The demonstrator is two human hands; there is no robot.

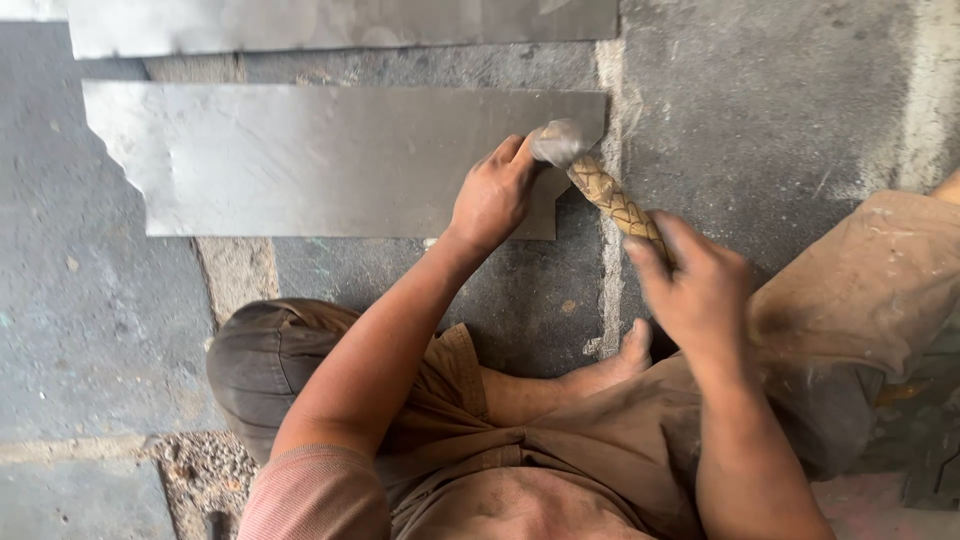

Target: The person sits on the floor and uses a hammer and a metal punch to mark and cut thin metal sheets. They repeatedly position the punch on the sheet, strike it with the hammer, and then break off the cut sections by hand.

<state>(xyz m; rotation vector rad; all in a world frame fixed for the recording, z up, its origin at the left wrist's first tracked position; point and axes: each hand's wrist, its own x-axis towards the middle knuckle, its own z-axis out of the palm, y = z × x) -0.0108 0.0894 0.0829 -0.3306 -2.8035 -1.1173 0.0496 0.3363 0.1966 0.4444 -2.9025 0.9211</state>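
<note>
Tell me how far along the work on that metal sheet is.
Done: the metal sheet lies flat on the concrete floor, with stepped notches already showing at its left end and lower right corner. In hand: the left hand presses the sheet's right end while the right hand holds a hammer, its head at that corner. Left: a second sheet lies untouched above.

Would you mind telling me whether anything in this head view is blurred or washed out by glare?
Head view: the hammer head is smeared by motion blur, and the right hand is slightly soft; the left hand is sharp; the metal sheet shows a pale, dull sheen at its left, no harsh glare; lighting is even, shadows soft.
</note>
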